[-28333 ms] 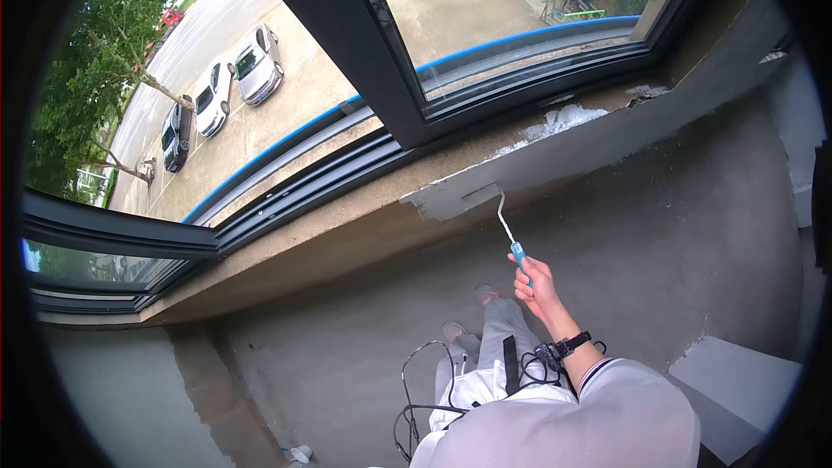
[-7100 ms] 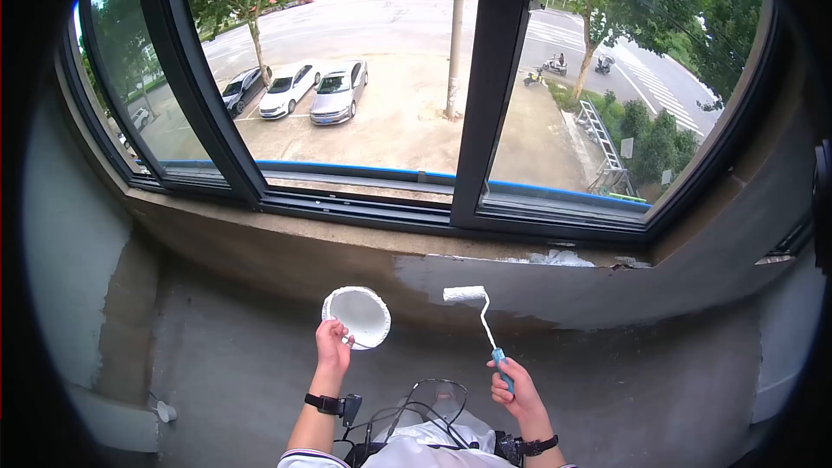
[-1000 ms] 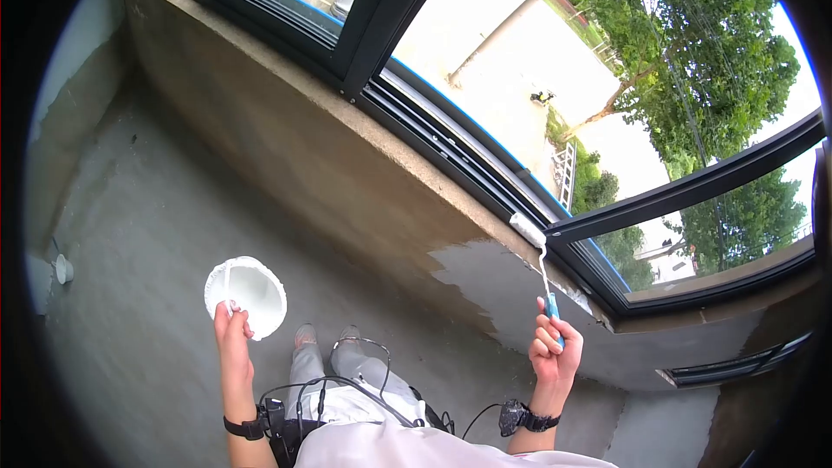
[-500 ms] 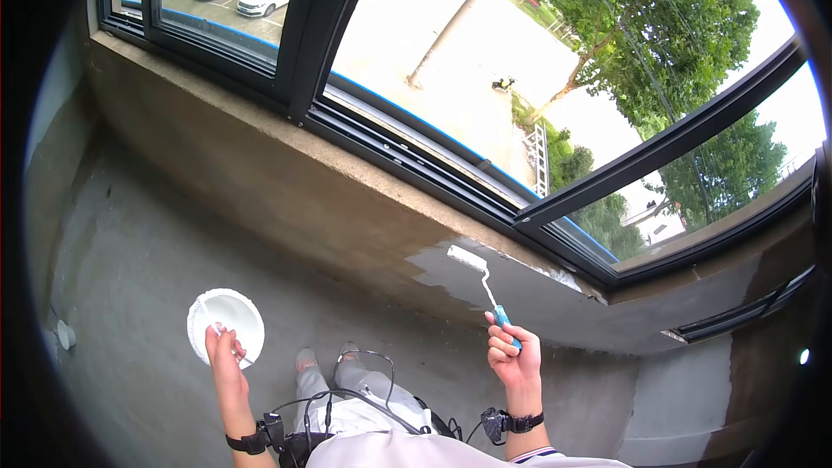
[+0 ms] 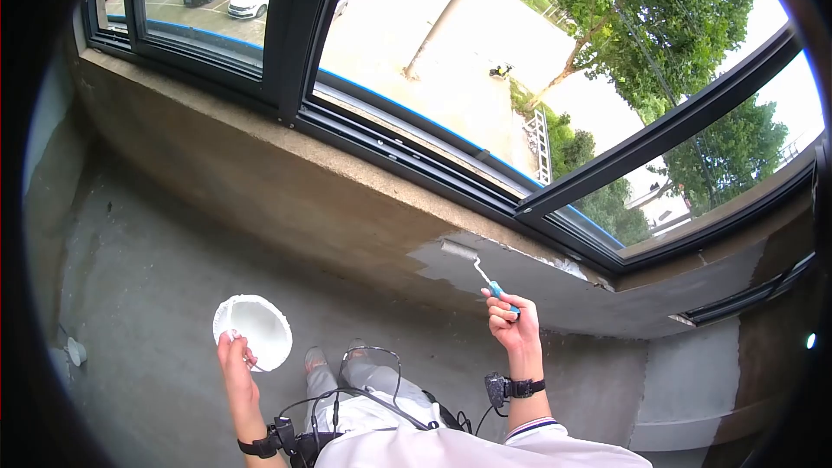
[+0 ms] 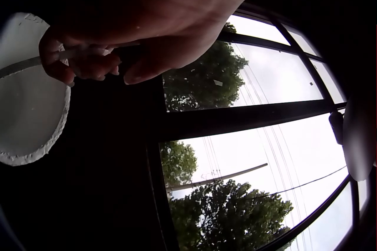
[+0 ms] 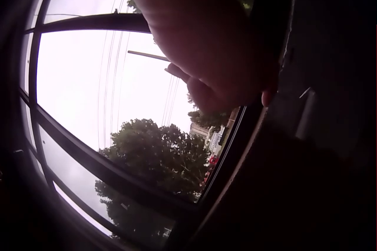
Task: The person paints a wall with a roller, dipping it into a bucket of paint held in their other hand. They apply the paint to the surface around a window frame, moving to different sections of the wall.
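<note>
In the head view the right hand grips the blue handle of a small paint roller. Its white sleeve lies against the light grey coating on the wall just below the window sill. At lower left, the left hand holds a white bucket by its handle; the bucket hangs over the floor. The left wrist view shows fingers curled round the handle strip, with the bucket beside them. The right wrist view is dark; the right hand is there, with the roller dim beyond it.
A dark window frame runs above the bare sill. A long dark slot is in the wall at right. Cables hang at the person's waist. A small white object lies at the floor's left edge.
The roller has moved from up by the window track down onto the wall below the sill. The bucket dipped lower, then came back up slightly right. The head view has shifted.
</note>
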### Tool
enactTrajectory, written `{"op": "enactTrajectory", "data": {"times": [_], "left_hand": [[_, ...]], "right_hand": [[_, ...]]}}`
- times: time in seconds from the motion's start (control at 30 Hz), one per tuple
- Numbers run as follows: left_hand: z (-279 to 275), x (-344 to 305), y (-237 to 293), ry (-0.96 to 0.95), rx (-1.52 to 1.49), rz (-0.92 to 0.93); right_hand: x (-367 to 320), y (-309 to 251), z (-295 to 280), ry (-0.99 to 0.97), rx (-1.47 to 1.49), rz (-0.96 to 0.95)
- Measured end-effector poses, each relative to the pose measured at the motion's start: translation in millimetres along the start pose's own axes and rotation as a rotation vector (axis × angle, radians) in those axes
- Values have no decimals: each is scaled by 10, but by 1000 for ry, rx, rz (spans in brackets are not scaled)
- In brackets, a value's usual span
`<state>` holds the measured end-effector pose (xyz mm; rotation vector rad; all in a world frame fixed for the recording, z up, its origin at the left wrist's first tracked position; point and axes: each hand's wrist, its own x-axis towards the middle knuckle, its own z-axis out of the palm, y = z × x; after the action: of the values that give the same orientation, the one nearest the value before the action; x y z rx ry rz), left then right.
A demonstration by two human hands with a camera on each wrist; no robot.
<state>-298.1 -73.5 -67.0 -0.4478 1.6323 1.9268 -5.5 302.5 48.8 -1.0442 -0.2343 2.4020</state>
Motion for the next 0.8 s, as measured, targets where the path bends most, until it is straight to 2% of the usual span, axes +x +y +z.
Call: {"op": "enactTrajectory", "data": {"times": [0.17, 0.27, 0.37, 0.47, 0.57, 0.63, 0.7, 0.8], "left_hand": [[-10, -6, -2, -50, -26, 29], [58, -43, 40, 29, -66, 29], [-3, -17, 29, 21, -66, 44], [-66, -90, 109, 30, -114, 71], [-178, -132, 166, -72, -169, 112], [-229, -142, 179, -96, -172, 141], [-258, -164, 188, -231, -212, 139], [-222, -218, 233, -226, -169, 165]], "right_hand": [[-519, -160, 201, -100, 26, 0], [-557, -248, 214, -124, 57, 19], [-107, -187, -13, -60, 32, 42], [418, 160, -207, 40, -94, 49], [660, 296, -331, 105, -113, 46], [625, 279, -321, 103, -119, 45], [435, 203, -229, 75, -99, 34], [8, 80, -43, 24, -79, -38]]}}
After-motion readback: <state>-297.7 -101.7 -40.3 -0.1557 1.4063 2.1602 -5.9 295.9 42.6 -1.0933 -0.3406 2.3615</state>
